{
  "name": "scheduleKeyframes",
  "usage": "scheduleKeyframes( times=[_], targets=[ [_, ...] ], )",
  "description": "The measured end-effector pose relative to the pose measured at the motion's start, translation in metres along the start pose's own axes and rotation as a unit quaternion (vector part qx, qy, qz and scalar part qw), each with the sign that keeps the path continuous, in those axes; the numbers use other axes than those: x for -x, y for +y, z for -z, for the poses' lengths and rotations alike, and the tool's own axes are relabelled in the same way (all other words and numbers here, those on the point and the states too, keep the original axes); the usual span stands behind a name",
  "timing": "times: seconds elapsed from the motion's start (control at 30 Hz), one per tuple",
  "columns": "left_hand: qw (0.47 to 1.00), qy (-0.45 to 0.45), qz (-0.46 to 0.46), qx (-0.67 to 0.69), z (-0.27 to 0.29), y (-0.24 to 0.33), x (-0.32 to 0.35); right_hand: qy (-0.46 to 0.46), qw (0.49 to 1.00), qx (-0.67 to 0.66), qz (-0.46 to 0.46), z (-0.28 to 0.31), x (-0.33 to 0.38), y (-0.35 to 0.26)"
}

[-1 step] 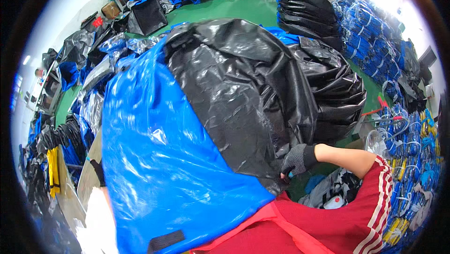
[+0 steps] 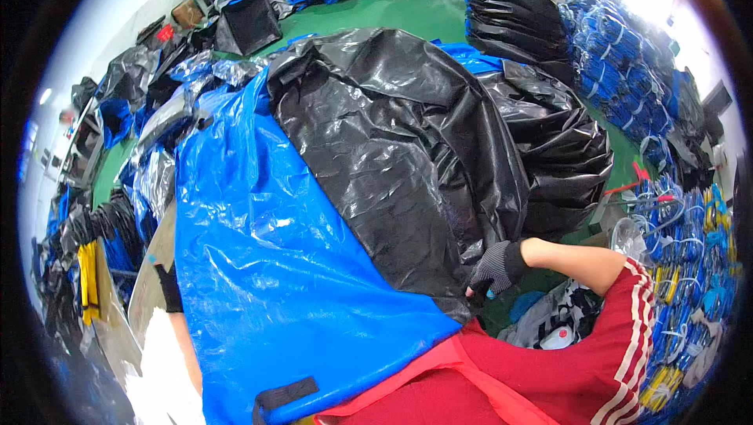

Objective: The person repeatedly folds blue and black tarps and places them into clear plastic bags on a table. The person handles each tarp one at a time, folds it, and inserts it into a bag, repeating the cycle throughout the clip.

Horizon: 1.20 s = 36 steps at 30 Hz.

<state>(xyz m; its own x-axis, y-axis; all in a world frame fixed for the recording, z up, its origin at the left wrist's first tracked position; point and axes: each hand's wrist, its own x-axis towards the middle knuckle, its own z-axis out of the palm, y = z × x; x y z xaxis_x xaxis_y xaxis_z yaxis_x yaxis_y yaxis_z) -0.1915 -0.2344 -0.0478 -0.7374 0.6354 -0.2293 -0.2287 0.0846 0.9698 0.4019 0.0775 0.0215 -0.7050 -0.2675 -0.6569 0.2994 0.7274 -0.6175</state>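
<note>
A large glossy tarpaulin sheet, with a blue panel [image 2: 290, 260] joined along a slanting edge to a black panel [image 2: 369, 182], spreads in front of me. My right hand [image 2: 500, 266], in a dark dotted knit glove, is closed on the black panel's near right edge, and something teal shows at its fingers. My left hand [image 2: 169, 288], in a dark glove, is beside the blue panel's left edge. The sheet partly covers it, and its grip is hidden. A short black strap [image 2: 290, 394] lies on the blue panel's near edge, by my red clothing.
Folded black sheets [image 2: 553, 143] are heaped just beyond at the right, with another black stack [image 2: 514, 21] farther back. Tied blue bundles [image 2: 620, 56] line the right side. Black and blue material [image 2: 129, 84] is piled at the left. Green floor [image 2: 376, 13] shows between the piles.
The blue panel's left edge and near corner have shifted slightly right, and its wrinkles differ. The strap has moved up and right, with one end now bent down. My right hand has barely moved.
</note>
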Motion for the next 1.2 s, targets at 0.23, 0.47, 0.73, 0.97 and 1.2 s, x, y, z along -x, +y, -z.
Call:
scheduleKeyframes(
  times=[0.23, 0.47, 0.73, 0.97, 1.2],
  targets=[
    [0.985, -0.04, 0.051, -0.158, 0.041, -0.015, 0.068, 0.626, 0.651, 0.354, -0.244, 0.15, -0.009, 0.069],
    [0.968, 0.059, 0.121, -0.211, 0.058, -0.062, 0.066, 0.462, 0.748, 0.102, -0.466, 0.18, -0.067, 0.157],
    [0.84, 0.291, -0.288, -0.356, 0.055, -0.021, 0.088, 0.482, 0.744, 0.38, -0.263, 0.222, -0.024, 0.134],
    [0.741, 0.362, 0.014, -0.566, 0.203, -0.093, 0.166, 0.545, 0.794, 0.133, -0.233, 0.228, -0.063, 0.158],
    [0.595, 0.191, 0.078, -0.777, 0.135, -0.04, 0.176, 0.392, 0.882, 0.043, -0.259, 0.282, -0.099, 0.128]
  ],
)
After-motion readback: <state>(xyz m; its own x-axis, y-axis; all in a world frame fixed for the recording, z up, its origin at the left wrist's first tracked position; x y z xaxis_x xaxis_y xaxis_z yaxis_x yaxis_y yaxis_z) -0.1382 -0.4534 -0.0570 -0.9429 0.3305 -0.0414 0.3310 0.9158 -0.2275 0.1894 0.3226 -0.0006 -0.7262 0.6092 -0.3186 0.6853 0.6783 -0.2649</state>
